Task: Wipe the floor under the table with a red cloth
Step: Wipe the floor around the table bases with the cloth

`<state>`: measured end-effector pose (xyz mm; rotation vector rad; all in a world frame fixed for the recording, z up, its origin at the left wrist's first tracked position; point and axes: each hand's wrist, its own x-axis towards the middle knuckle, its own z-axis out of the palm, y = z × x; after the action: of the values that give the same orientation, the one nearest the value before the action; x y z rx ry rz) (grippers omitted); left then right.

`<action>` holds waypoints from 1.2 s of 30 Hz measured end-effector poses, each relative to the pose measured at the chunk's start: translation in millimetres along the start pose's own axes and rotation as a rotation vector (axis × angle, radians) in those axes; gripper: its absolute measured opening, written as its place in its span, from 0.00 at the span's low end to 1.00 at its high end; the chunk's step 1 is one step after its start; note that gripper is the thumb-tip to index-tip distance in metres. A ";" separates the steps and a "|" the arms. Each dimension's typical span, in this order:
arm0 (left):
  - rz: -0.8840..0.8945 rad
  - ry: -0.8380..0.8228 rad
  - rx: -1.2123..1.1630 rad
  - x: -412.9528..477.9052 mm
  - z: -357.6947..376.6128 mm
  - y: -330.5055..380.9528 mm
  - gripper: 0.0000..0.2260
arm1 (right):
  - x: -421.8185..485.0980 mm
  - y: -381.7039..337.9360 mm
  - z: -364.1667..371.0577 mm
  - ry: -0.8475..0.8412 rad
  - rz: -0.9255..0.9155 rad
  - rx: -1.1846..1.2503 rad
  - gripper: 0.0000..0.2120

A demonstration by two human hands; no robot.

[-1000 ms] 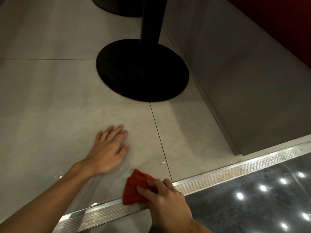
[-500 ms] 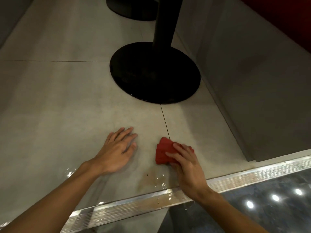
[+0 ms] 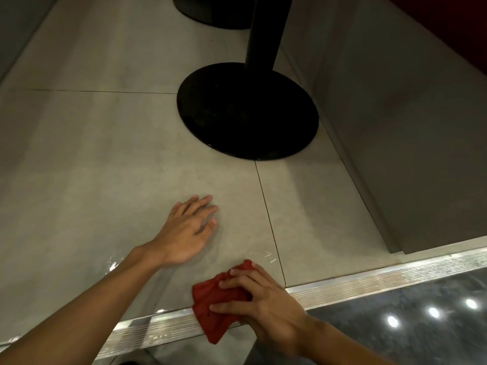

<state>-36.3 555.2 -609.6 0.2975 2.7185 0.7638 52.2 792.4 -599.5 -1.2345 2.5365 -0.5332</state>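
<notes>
The right hand point(image 3: 266, 304) is gripping the red cloth point(image 3: 216, 306), its fingers point(image 3: 232, 284) curling over the bunched fabric and pressing it down. The cloth is sticking out from under the hand toward the left. Its long axis is running diagonally, from a far corner on the pale floor tile point(image 3: 105, 167) to a near corner hanging over the ribbed metal strip point(image 3: 369, 280) that edges the tile. So the cloth is sitting at the very near rim of the area to be wiped.

The left hand point(image 3: 187, 233) is resting flat on the tile with its fingers straight, holding nothing. It is lying ahead and to the left of the cloth, near it but not touching (it is probably bracing the person's weight).

From the grip, the floor to be wiped is stretching away ahead. A small wet glint point(image 3: 263, 255) is showing just beyond the cloth, beside the grout line point(image 3: 266, 206). Farther on, the black round table base point(image 3: 247, 111) is standing well apart, with a grey wall panel point(image 3: 395, 127) rising to its right. The coming stroke is most likely needing a push forward, away from the strip and toward the base, by the right hand alone.
</notes>
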 end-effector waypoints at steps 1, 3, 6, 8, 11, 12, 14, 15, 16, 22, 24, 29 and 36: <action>-0.001 -0.004 0.002 0.4 -0.1 -0.4 0.33 | -1.0 1.8 -4.4 -0.006 -0.026 -0.025 0.16; -0.002 -0.009 0.010 0.4 -0.4 -1.6 0.32 | -8.6 7.3 -10.7 0.008 -0.048 -0.029 0.14; 0.000 0.003 0.034 0.5 0.8 -1.9 0.36 | -29.8 21.6 -17.3 -0.014 -0.026 -0.021 0.17; -0.001 0.013 0.046 0.8 2.0 -1.8 0.36 | -44.6 31.1 -22.9 -0.009 -0.002 -0.001 0.20; -0.003 0.015 0.057 1.4 2.5 -2.1 0.36 | -63.1 45.0 -33.9 -0.022 0.045 0.014 0.22; -0.003 0.014 0.063 1.3 2.2 -1.9 0.36 | -68.9 50.2 -37.8 -0.033 0.059 0.000 0.23; -0.004 0.009 0.066 1.3 2.2 -2.7 0.36 | -79.5 59.1 -45.0 -0.046 0.081 -0.004 0.24; -0.004 0.005 0.066 1.4 2.1 -3.0 0.36 | -84.8 63.1 -48.1 -0.046 0.089 0.008 0.24; -0.003 0.003 0.069 1.4 1.8 -3.4 0.36 | -89.7 67.5 -51.0 -0.044 0.095 0.013 0.24; 0.007 -0.019 0.129 -0.8 1.1 -2.3 0.36 | -105.4 82.5 -69.6 -0.042 0.132 0.000 0.23; 0.006 -0.009 0.126 -0.5 1.1 -0.7 0.36 | -98.9 80.6 -78.3 0.003 0.174 0.061 0.21; -0.005 0.017 0.129 -2.7 4.2 4.3 0.35 | -48.3 50.6 -76.8 0.166 0.223 0.231 0.15; -0.025 -0.011 0.114 -1.5 0.9 6.5 0.36 | 4.0 15.2 -25.5 0.008 0.027 -0.068 0.19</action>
<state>-33.9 560.6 -606.5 0.2923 2.7547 0.5996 29.3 803.1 -583.7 -1.2209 2.5937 -0.4501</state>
